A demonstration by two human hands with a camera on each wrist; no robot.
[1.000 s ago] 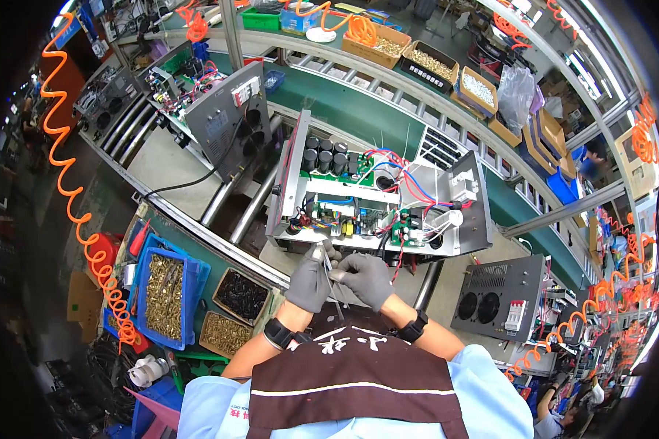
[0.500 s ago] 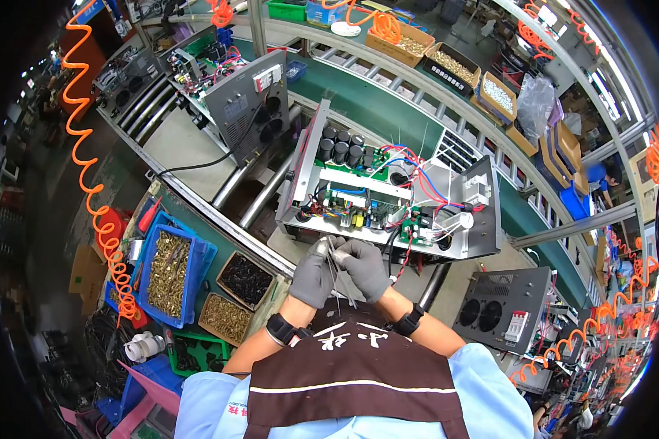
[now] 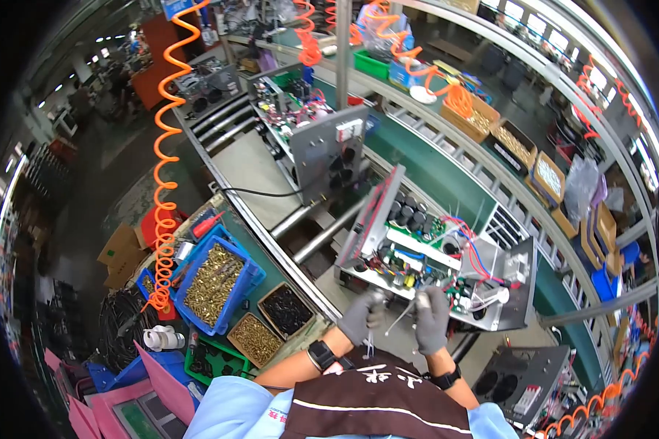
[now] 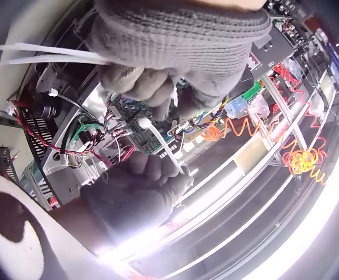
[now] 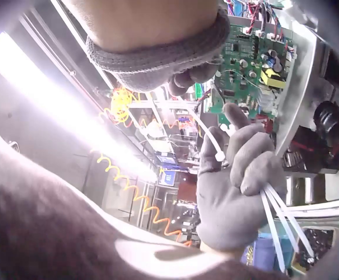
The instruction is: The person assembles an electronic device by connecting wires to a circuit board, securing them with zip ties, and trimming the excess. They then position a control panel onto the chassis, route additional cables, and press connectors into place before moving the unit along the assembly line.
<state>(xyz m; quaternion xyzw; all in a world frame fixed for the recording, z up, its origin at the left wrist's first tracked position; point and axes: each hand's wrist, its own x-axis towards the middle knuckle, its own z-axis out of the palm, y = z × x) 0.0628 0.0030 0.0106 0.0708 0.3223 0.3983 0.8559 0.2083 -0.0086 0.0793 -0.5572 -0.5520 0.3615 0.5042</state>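
Both hands wear grey gloves in front of an opened metal unit [image 3: 432, 267]. Curled fingers of the left hand [image 3: 362, 316] [image 5: 239, 175] grip several white cable ties [image 5: 280, 227], which stick out below its fist. A single white tie [image 4: 163, 143] [image 5: 207, 131] is pinched by the right hand [image 3: 432, 320] [image 4: 137, 195]; its head end lies near the left thumb and forefinger in the right wrist view. A gap separates the hands. Whether the left fingertips touch that single tie cannot be told.
A blue bin of brass parts [image 3: 216, 285], a box of black parts [image 3: 285, 309] and a box of small brass parts [image 3: 255, 340] stand at the left. Another grey unit [image 3: 523, 380] sits at the right. An orange coiled hose [image 3: 167, 157] hangs at the left.
The hands, close together before, have moved apart, with one tie now in the right hand, separate from the left hand's bunch. The head view has turned, shifting the scene right and down.
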